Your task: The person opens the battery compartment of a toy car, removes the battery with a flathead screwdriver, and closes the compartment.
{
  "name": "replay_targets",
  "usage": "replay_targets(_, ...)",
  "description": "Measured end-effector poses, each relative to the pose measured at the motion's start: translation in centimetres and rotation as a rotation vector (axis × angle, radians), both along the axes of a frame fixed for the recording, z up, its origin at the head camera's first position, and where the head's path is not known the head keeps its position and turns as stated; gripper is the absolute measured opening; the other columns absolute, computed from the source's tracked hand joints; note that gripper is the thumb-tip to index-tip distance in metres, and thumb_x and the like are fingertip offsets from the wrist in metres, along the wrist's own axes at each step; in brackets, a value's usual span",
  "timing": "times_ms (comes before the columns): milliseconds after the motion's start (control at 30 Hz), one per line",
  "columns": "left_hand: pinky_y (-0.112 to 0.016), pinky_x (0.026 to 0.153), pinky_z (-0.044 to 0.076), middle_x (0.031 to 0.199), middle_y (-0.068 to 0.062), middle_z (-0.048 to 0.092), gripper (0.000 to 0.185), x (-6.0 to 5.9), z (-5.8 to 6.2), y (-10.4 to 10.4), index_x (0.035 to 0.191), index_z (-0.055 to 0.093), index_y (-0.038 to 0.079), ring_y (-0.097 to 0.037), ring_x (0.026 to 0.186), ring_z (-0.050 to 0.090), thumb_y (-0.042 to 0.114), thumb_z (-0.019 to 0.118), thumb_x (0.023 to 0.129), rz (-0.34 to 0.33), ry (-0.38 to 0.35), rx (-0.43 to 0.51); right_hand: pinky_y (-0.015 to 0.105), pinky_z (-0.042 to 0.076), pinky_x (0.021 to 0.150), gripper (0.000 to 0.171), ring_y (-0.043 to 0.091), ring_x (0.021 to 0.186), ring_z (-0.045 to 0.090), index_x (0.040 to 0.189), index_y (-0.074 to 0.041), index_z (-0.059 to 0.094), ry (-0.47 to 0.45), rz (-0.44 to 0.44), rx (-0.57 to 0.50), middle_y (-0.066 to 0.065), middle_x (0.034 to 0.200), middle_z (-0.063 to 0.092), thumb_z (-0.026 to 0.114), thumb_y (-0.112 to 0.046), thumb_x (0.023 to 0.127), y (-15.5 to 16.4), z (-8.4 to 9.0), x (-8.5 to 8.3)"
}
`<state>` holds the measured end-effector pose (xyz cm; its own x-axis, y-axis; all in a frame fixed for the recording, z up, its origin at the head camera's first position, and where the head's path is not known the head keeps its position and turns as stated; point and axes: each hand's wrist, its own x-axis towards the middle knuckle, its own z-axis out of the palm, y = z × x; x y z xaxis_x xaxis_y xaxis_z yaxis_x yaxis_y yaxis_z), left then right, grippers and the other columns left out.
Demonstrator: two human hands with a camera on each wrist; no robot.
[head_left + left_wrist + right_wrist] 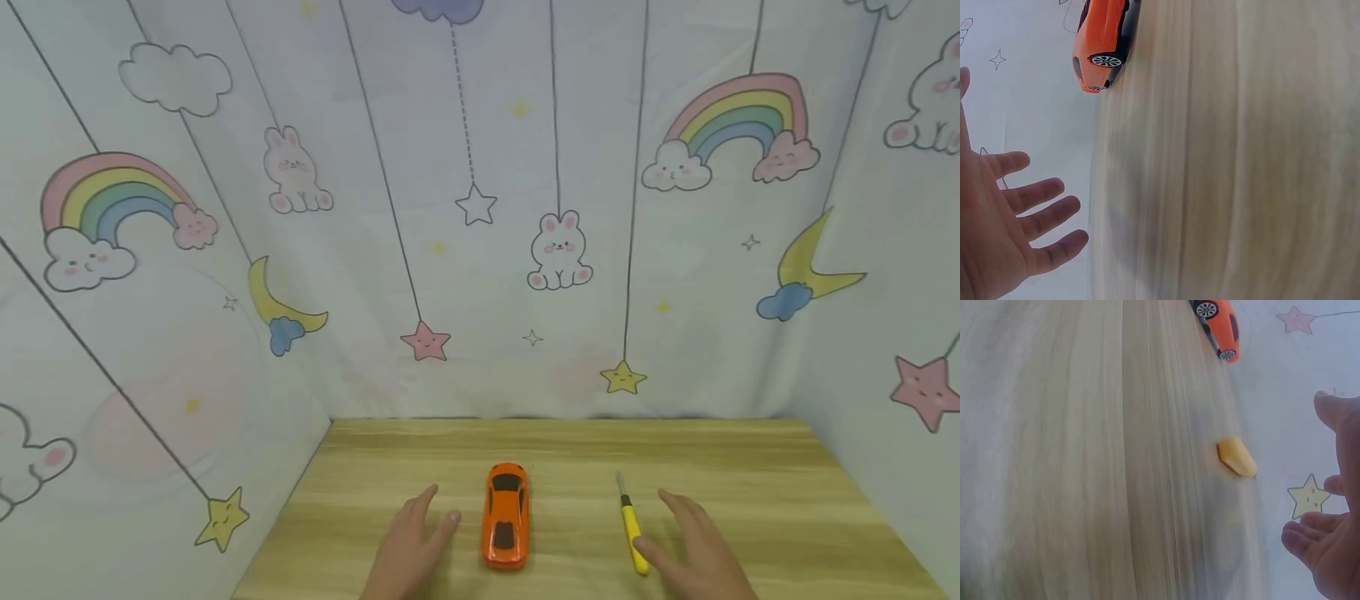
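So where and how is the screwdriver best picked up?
The screwdriver is probably best taken mid-way along its yellow handle, from above and the right: it lies flat, the handle is thicker than the thin shaft pointing forward, and the right grip is beside it.

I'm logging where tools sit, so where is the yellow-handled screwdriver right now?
In the head view, the yellow-handled screwdriver lies on the table, right of the orange toy car and close to the right hand.

Toy car (pixel 506 510), screwdriver (pixel 631 522) on table (pixel 570 454)
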<state>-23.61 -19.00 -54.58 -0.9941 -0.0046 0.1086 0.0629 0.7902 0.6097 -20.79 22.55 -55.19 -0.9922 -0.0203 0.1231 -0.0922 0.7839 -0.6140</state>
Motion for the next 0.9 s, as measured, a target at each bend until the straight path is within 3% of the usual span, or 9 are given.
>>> replay_targets(267,-0.064,0.101,0.048,0.140,-0.020,0.059,0.077,-0.3,0.4,0.4,0.150,0.049,0.012,-0.039,0.122,0.060,0.068,0.050,0.098,0.008,-0.026,0.059,0.067,0.049,0.097,0.093,0.048,0.129,0.053,0.153,-0.002,0.041,0.003,0.014,-0.027,0.027,0.149,0.046,0.071,-0.062,0.089,-1.5,0.4,0.0)
replay_targets(533,-0.062,0.092,0.052,0.134,-0.020,0.062,0.074,-0.3,0.0,0.7,0.149,0.050,0.008,-0.031,0.105,0.065,0.064,0.049,0.100,-0.014,-0.036,0.150,0.056,0.055,0.091,0.090,0.036,0.121,0.060,0.153,-0.004,0.042,-0.031,0.016,-0.104,0.022,0.146,0.051,0.074,-0.057,0.088,-2.8,0.5,-0.2)
replay_targets(900,-0.061,0.087,0.054,0.131,-0.020,0.064,0.073,-0.6,-0.1,1.3,0.149,0.050,0.007,-0.031,0.101,0.066,0.062,0.049,0.101,-0.010,-0.071,0.205,0.052,0.057,0.086,0.089,0.035,0.118,0.062,0.154,-0.002,0.040,-0.071,0.043,-0.174,0.024,0.145,0.050,0.071,-0.056,0.091,-3.9,0.8,0.0)
